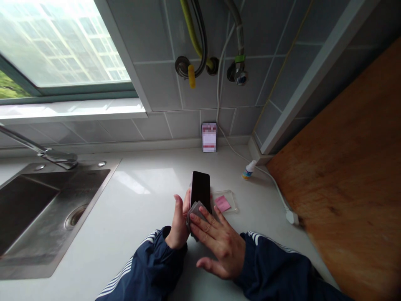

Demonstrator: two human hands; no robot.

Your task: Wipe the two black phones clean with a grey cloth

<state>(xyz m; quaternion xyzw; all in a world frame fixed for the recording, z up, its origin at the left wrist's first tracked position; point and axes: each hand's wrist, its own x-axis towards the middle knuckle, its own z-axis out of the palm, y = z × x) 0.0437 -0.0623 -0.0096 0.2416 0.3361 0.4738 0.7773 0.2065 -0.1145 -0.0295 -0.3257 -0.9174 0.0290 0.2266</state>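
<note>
My left hand (178, 221) holds a black smartphone (200, 187) upright on its edge, with the dark screen facing me and to the right. My right hand (219, 244) presses a folded grey cloth (196, 214) against the lower part of the phone, fingers spread over it. The cloth hides the bottom of the phone. Just right of the phone lies a clear plastic phone case (226, 201) with a pink sticky note (222, 203) on it.
A small white bottle with a blue label (249, 170) lies near the wall, beside a white cable (272, 184). A steel sink (40, 213) is set in the white counter at left. A blurred card (209, 137) leans on the tiled wall. A wooden board (338, 175) stands at right.
</note>
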